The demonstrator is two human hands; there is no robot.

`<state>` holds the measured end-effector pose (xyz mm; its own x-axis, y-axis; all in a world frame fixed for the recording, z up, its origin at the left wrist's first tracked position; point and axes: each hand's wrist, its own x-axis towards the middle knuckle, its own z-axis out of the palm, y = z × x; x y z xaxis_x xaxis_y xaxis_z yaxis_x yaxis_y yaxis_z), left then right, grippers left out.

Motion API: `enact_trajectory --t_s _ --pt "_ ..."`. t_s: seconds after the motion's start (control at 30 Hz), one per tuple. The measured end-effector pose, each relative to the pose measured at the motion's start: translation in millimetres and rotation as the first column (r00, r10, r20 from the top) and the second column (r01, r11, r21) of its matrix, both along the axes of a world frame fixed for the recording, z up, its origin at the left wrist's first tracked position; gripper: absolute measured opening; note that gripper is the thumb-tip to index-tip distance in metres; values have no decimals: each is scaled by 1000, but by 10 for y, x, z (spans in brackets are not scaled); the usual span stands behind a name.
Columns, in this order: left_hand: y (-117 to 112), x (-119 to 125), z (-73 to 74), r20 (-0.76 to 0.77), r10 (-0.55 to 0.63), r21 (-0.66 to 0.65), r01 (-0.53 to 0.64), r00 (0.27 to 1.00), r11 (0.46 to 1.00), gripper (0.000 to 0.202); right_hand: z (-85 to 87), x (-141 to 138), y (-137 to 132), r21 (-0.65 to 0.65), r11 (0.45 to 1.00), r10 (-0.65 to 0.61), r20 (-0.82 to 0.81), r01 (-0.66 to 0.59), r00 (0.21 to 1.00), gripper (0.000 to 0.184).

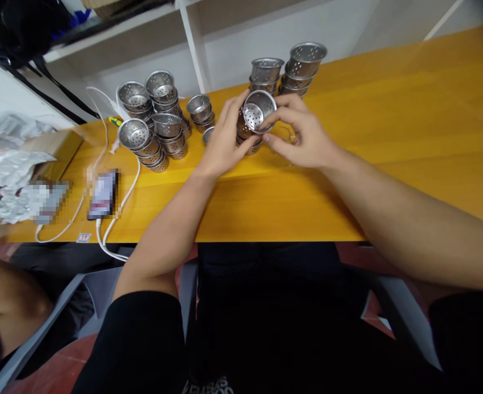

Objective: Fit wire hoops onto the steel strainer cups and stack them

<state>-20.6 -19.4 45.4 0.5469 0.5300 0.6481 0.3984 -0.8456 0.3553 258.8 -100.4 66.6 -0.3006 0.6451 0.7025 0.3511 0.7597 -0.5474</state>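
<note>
A perforated metal cup (253, 112) tops a short stack in the middle of the yellow table, its mouth tilted toward me. My left hand (224, 139) wraps round the left side of that stack. At the right of the rim, my right hand (303, 131) grips the top cup with bent fingers and thumb. Thin wire-like lines (289, 134) show by the right palm; what they are I cannot make out. Behind my hands rise two more stacks of cups (266, 71) (307, 57). A smaller stack of cups (199, 108) is left of my left hand.
Several taller cup stacks (133, 134) stand farther left. A phone (104, 194) with white cables (132, 189) lies near the table's front-left edge. Plastic bags (11, 169) and a cardboard box (63, 153) sit beyond it. Another person's arm (15, 301) is at lower left.
</note>
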Motion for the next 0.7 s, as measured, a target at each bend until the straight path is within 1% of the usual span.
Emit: enact_trajectory --t_s 0.03,0.1,0.17,0.2,0.3,0.37,0.47,0.53,0.57,0.63,0.7 --pt "9 2 4 -6 -16 18 16 1000 1000 95 -7 -6 -5 11 1000 14 0 -14 1000 59" --pt "21 11 6 -17 -42 49 43 999 998 90 -19 -15 -6 -7 1000 12 -9 -12 1000 54" --pt "44 25 -21 -17 -62 72 63 998 995 91 -25 -17 9 -57 998 -20 -26 18 999 45" --pt "62 33 -49 -11 -71 80 72 997 994 94 -25 -17 23 -76 996 -45 -46 42 998 44" --pt "124 69 -165 24 -92 91 90 995 992 105 -15 -26 72 -81 992 -111 -163 99 980 56" --pt "142 98 -234 47 -91 85 86 995 993 106 -9 -49 85 -81 991 -121 -238 104 964 63" --pt "122 131 -276 111 -100 62 94 989 994 99 -2 -90 53 -95 993 -90 -278 65 957 59" --pt "107 131 -271 182 -120 48 113 976 992 94 4 -95 17 -66 997 -58 -257 43 965 58" --pt "108 123 -264 212 -130 38 125 969 991 92 8 -88 2 -27 999 -40 -222 35 974 57" --pt "125 94 -252 251 -151 15 152 956 988 90 21 -60 -19 70 997 -10 -115 18 993 51" --pt "148 58 -241 263 -174 -3 181 949 984 90 39 -29 -33 132 991 8 -24 -5 1000 49"
